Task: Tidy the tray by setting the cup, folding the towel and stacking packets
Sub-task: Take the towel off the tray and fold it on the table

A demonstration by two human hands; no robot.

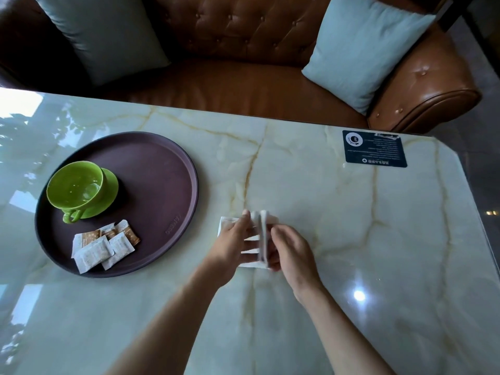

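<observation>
A round dark brown tray [162, 169] lies on the left of the marble table. On it a green cup [74, 185] stands upright on a green saucer [109, 185], handle toward me. Several white and brown packets [102, 246] lie overlapping at the tray's near edge. To the right of the tray, a small white towel [261, 226] is on the table, one flap raised on edge. My left hand [230, 247] presses flat on the towel's left part. My right hand [290, 251] pinches the raised flap.
The pale green marble table [351, 239] has a dark printed card [374, 148] near its far right corner. Beyond the far edge stands a brown leather sofa [243, 50] with two light blue cushions [362, 47].
</observation>
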